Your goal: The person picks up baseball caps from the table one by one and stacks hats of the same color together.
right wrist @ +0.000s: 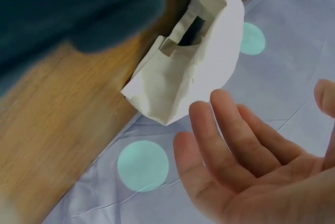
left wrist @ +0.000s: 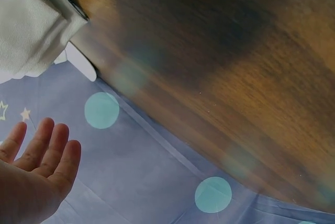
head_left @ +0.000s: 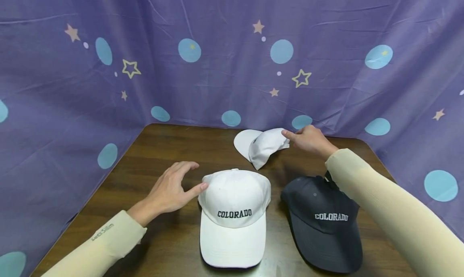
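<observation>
A white baseball cap point(head_left: 233, 196) with black COLORADO lettering sits front and centre, brim towards me. My left hand point(head_left: 168, 190) is at its left side, fingers spread and thumb beside the crown; whether the thumb touches it I cannot tell. In the left wrist view the left hand's fingers point(left wrist: 52, 161) are relaxed around nothing. Farther back, a second white cap point(head_left: 268, 144) lies tilted, brim to the left. My right hand point(head_left: 309, 142) is at its back strap end. In the right wrist view, the loosely bent fingers point(right wrist: 241, 145) are beside this cap, not gripping it.
A dark baseball cap point(head_left: 320, 224) with white COLORADO lettering lies at the front right, partly under the right forearm. All three caps are on a brown wooden table point(head_left: 174, 148). A purple curtain point(head_left: 224, 79) with stars and blue dots stands behind the table and along its sides.
</observation>
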`<state>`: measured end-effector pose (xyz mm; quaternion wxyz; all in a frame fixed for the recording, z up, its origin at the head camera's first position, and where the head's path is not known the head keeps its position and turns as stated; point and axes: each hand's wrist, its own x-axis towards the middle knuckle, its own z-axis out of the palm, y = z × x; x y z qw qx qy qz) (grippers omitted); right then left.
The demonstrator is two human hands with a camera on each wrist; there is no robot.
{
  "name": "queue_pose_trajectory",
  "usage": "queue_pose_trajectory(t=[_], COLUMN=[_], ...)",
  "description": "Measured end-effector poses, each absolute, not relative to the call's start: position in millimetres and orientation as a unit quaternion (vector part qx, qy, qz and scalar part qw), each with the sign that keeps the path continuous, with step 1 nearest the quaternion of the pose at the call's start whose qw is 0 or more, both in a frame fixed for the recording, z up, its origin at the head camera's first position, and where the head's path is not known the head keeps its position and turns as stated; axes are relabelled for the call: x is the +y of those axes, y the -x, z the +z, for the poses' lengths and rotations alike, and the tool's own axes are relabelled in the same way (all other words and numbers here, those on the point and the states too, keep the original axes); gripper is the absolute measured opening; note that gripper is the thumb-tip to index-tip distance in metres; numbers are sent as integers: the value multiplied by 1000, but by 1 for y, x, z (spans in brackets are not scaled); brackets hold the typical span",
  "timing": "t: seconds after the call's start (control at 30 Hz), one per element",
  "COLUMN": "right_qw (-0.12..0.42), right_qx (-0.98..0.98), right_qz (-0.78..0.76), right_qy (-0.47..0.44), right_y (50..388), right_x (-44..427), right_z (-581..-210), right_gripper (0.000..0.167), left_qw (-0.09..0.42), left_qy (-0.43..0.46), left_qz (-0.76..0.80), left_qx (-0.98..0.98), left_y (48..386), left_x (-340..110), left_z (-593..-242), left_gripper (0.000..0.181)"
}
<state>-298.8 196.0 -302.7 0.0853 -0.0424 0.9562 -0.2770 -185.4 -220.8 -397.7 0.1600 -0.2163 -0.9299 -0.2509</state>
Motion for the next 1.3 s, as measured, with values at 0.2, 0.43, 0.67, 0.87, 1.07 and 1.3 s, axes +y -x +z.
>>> queue_pose_trajectory(t=[0.2,0.43,0.67,0.87,1.07,1.3], right_qw=[99,133,155,172,185,180], right_qx=[963,964,954,955,951,951], right_qz=[-244,-227,-252,-241,-249,-251], right_qy=[54,45,37,30,7,-20], right_y=[310,319,325,325,329,337], right_x=[196,191,185,180,168,154], right_z=[-313,-319,-324,-318,-314,-316], right_gripper=[65,64,64,62,64,62], left_qw=[161,161,161,169,171,171], left_qy=[217,215,213,218,219,221], left_qz=[-251,-253,-253,-251,-250,-249], left_qx=[-929,-930,-930,-928,-927,-927], left_y=[184,181,180,181,181,183], left_x=[-222,-223,-223,-223,-224,-224], left_z=[-399,-400,-402,-400,-400,-401], left_gripper=[67,68,68,67,67,67])
